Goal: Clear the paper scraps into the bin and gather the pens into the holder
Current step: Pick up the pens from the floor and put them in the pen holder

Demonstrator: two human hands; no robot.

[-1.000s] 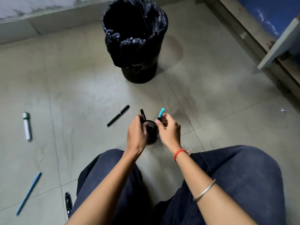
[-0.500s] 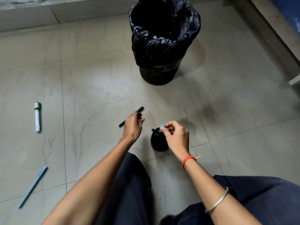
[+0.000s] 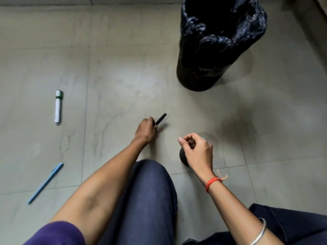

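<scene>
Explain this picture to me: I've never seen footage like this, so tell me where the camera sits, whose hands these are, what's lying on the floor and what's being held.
There is no machine here. The camera is worn on a person's head and looks down at their own two bare hands as they sit on a tiled floor. The left hand is closed around a black pen. The right hand hovers over a dark pen holder, mostly hidden beneath it; a turquoise tip peeks out behind the fingers. Still lying loose on the floor are a white marker and a blue pen. A bin lined with a black bag stands beyond the hands.
</scene>
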